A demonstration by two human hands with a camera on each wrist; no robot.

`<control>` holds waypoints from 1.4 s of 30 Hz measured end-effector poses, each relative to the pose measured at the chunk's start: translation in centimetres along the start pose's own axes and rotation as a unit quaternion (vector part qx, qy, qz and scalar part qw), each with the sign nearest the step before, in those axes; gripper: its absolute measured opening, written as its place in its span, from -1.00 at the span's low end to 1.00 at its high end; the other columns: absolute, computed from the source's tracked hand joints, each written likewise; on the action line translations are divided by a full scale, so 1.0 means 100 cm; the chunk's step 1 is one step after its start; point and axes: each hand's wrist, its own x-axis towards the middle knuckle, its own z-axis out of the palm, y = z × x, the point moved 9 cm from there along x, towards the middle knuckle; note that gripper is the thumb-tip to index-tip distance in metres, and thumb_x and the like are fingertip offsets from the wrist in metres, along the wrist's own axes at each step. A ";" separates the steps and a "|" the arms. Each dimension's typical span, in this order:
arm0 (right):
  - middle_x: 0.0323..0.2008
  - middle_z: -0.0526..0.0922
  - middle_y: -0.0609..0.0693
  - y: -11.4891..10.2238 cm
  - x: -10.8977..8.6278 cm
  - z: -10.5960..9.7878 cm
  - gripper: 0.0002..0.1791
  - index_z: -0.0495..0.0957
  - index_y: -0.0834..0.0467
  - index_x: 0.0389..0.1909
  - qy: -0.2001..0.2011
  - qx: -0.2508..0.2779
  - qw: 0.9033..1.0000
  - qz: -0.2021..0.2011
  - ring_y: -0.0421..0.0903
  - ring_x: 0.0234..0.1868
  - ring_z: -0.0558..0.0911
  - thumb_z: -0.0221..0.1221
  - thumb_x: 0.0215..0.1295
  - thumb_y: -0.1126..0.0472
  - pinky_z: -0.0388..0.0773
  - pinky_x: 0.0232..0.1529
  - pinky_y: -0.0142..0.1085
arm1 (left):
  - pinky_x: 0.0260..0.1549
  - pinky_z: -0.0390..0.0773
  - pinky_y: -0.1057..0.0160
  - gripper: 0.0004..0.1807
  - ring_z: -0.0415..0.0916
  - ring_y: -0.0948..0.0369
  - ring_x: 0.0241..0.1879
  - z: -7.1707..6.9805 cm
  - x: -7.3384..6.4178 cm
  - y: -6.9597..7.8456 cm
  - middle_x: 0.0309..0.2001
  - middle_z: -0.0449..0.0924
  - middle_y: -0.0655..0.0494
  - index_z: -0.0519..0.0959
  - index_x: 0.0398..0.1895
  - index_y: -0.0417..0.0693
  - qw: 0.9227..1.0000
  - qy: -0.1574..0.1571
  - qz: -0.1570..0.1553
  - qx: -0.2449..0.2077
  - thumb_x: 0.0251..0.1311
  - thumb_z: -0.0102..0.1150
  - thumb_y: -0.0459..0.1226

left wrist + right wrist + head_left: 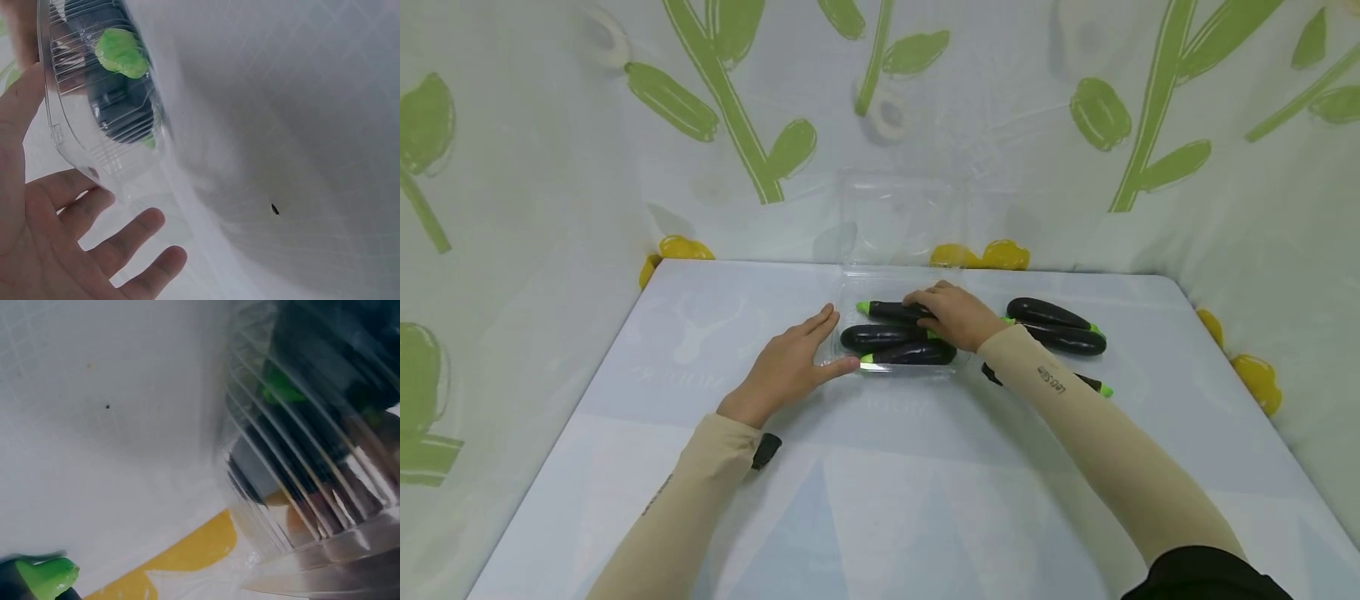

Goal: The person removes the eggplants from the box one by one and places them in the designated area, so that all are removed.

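Observation:
A clear plastic clamshell box [910, 369] stands near the table's back edge, its lid [902, 221] raised behind it. Three dark eggplants with green stem ends lie inside: a back one [886, 312], a middle one [878, 337] and a front one [917, 354]. My right hand [955, 315] reaches in from the right and grips the back eggplant, covering its right end. At the box's left side, my left hand [786, 371] has its fingers extended, the thumb by the front corner. Through the ribbed wall [69, 125] in the left wrist view, a green stem end [122, 53] shows.
Right of the box lie two more eggplants, an upper one [1051, 312] and a lower one [1067, 339]. Another eggplant [1088, 383] is partly hidden under the right forearm. A patterned curtain [1000, 150] surrounds the white table [880, 500].

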 end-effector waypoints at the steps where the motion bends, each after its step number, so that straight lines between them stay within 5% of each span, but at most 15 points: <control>1: 0.13 0.65 0.04 0.000 0.000 0.000 -0.57 0.53 0.07 0.26 -0.002 0.001 1.000 0.003 0.03 0.14 0.57 0.28 0.41 0.25 0.50 0.24 -0.09 | 0.42 0.21 -0.12 0.04 0.10 -0.03 0.52 0.000 0.000 0.000 0.60 -0.01 0.09 0.13 0.60 -0.08 1.000 0.000 -0.001 -0.001 0.26 0.08 0.37; 12: 0.16 0.63 0.07 0.000 -0.004 0.003 -0.57 0.51 0.10 0.27 -0.021 0.037 0.999 0.022 0.00 0.16 0.61 0.27 0.41 0.28 0.51 0.26 -0.09 | 0.40 0.23 -0.16 0.06 0.12 -0.08 0.51 0.002 -0.002 0.003 0.61 0.00 0.06 0.12 0.60 -0.10 1.000 -0.001 0.002 -0.010 0.25 0.12 0.36; 25: 0.16 0.63 0.07 -0.001 -0.008 -0.004 -0.57 0.52 0.04 0.25 0.005 0.006 0.999 0.049 0.03 0.12 0.61 0.30 0.40 0.24 0.55 0.19 -0.02 | 0.40 0.22 -0.17 0.04 0.11 -0.08 0.52 0.002 0.000 0.002 0.61 -0.03 0.09 0.11 0.61 -0.07 1.000 -0.007 -0.004 -0.015 0.26 0.10 0.36; 42: 0.26 0.55 0.04 -0.011 -0.047 -0.066 -0.48 0.50 0.00 0.33 0.110 0.045 0.992 0.040 0.02 0.25 0.53 0.33 0.37 0.20 0.49 0.27 -0.03 | 0.40 0.22 -0.17 0.03 0.11 -0.10 0.51 -0.002 -0.001 0.003 0.61 -0.01 0.04 0.12 0.60 -0.13 1.000 -0.006 0.002 -0.014 0.27 0.16 0.31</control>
